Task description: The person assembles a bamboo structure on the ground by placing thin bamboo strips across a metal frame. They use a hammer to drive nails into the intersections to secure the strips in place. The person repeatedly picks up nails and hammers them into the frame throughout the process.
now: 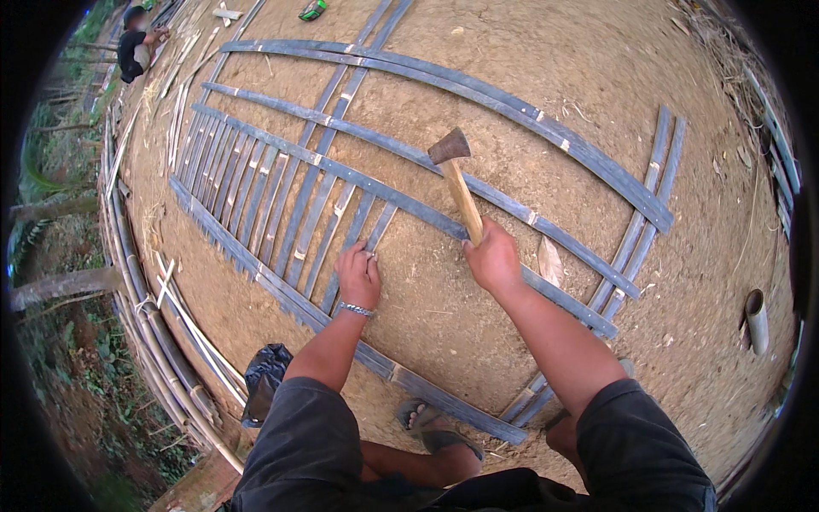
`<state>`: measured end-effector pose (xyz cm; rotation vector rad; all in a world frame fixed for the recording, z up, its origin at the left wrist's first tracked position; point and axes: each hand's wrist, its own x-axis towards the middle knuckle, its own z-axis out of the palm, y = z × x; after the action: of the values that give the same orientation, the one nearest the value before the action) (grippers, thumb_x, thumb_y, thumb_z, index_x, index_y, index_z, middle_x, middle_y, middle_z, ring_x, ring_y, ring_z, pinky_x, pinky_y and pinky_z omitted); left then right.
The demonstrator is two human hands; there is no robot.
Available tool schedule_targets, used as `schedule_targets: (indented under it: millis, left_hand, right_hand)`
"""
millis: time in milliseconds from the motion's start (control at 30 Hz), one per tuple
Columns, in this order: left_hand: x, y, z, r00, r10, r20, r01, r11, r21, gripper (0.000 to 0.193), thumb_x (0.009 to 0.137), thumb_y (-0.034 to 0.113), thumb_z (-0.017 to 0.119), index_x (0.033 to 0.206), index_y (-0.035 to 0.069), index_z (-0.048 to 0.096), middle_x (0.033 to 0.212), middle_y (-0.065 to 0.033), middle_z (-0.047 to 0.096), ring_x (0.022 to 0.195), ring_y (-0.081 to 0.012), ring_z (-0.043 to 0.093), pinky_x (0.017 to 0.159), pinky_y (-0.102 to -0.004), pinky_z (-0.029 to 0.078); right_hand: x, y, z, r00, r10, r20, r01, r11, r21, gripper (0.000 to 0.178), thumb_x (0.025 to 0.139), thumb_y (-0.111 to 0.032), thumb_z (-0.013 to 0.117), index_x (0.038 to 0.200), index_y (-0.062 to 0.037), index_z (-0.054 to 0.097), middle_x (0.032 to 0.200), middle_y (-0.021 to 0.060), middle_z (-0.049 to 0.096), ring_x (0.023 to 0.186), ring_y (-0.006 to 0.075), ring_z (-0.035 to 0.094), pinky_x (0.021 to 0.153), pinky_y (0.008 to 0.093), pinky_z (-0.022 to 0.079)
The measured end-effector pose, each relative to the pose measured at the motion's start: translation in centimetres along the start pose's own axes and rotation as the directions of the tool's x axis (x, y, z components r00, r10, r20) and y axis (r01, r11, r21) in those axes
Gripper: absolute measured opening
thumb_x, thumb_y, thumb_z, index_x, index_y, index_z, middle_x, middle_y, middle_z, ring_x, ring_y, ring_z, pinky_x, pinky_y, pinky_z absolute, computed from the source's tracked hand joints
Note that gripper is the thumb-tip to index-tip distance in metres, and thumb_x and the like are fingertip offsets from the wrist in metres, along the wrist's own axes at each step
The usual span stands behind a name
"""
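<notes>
My right hand (496, 258) grips the lower wooden handle of a hatchet (461, 198), whose dark, rusty head is raised over the bamboo frame. My left hand (358, 277), with a beaded bracelet at the wrist, has its fingers curled at the lower end of a short bamboo slat (384, 224). The slat's upper end meets a long grey bamboo rail (375, 185). Whether the left fingers also hold something small is hidden. To the left, a row of short slats (256, 192) spans between this rail and the nearer bottom rail (405, 375).
Two more long rails (478, 85) and paired crosspieces (653, 183) lie beyond on bare dirt. A black plastic bag (266, 375) sits beside my left arm. Bamboo poles (141, 290) edge the slope at left. A bamboo tube (756, 321) stands right. Another person (136, 47) squats far left.
</notes>
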<state>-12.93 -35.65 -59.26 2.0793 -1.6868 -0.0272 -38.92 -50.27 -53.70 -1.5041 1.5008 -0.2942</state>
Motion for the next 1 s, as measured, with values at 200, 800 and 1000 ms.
schedule_targets:
  millis: [200, 800, 1000]
  left_hand:
    - [0.0, 0.0, 0.4, 1.0, -0.022, -0.012, 0.023, 1.0, 0.016, 0.014, 0.089, 0.003, 0.071, 0.1, 0.004, 0.062, 0.122, -0.0178, 0.068, 0.114, -0.0378, 0.063, 0.1, -0.0482, 0.044]
    - [1.1, 0.8, 0.7, 0.997, -0.072, -0.028, 0.072, 0.997, -0.01, 0.013, 0.09, 0.001, 0.07, 0.098, 0.0, 0.059, 0.115, -0.0216, 0.068, 0.106, -0.0424, 0.062, 0.097, -0.0509, 0.048]
    - [0.9, 0.4, 0.9, 0.998, -0.055, -0.035, 0.055, 0.998, 0.002, 0.012, 0.09, 0.001, 0.069, 0.098, 0.0, 0.059, 0.116, -0.0222, 0.069, 0.108, -0.0421, 0.063, 0.098, -0.0512, 0.048]
  right_hand:
    - [0.0, 0.3, 0.0, 0.999, -0.037, 0.001, 0.037, 0.999, -0.013, 0.035, 0.086, -0.013, 0.076, 0.116, -0.0008, 0.063, 0.114, 0.0256, 0.068, 0.108, 0.0447, 0.066, 0.096, 0.0504, 0.053]
    - [0.1, 0.3, 0.0, 0.998, -0.047, 0.044, 0.049, 0.998, -0.049, 0.037, 0.086, -0.012, 0.075, 0.119, -0.0001, 0.062, 0.115, 0.0257, 0.066, 0.109, 0.0441, 0.066, 0.097, 0.0503, 0.053]
    - [-0.1, 0.0, -0.2, 0.998, -0.035, 0.043, 0.037, 0.999, -0.035, 0.036, 0.087, -0.012, 0.073, 0.119, 0.0004, 0.061, 0.117, 0.0257, 0.066, 0.11, 0.0439, 0.066, 0.098, 0.0495, 0.053]
